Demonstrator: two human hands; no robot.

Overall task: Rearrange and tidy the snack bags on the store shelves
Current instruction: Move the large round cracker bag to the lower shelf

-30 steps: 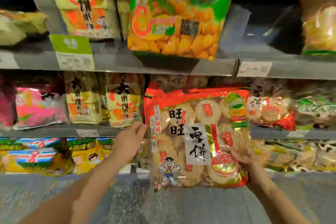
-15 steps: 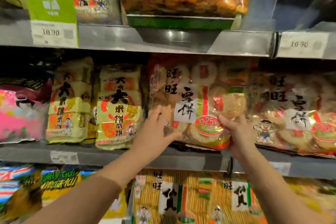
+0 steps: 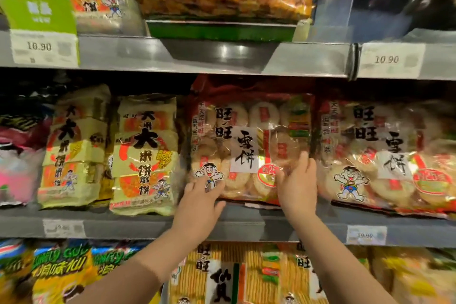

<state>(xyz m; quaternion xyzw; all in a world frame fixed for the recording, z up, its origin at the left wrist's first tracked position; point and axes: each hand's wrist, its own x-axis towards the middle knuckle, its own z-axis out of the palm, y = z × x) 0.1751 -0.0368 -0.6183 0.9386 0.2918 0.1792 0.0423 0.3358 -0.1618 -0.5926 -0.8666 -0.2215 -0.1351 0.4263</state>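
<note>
Red rice-cracker bag (image 3: 246, 136) stands on mid shelf (image 3: 138, 226), btw yellow pack (image 3: 145, 155) & twin bag (image 3: 385, 153). L hand (image 3: 199, 205): fingers spread, touching lower-left front. R hand (image 3: 297, 186): fingers over lower-right corner, grip unclear.

Views: one, head.
Position: wide-angle camera worn on the person's head, facing straight on to the shelving at close range.
Level: about the height of the middle grey metal shelf (image 3: 123, 226).
Centre of frame: the clear, red-trimmed plastic bag of round white rice crackers (image 3: 246, 145), with the left hand (image 3: 199, 197) and right hand (image 3: 297, 185) at its lower edge.
Forearms: both enter from the bottom edge.
Above: the upper grey metal shelf (image 3: 148, 54), seen slightly from below.
Below: the yellow striped plastic snack bag (image 3: 249, 279), seen from above.
Margins: blurred.
</note>
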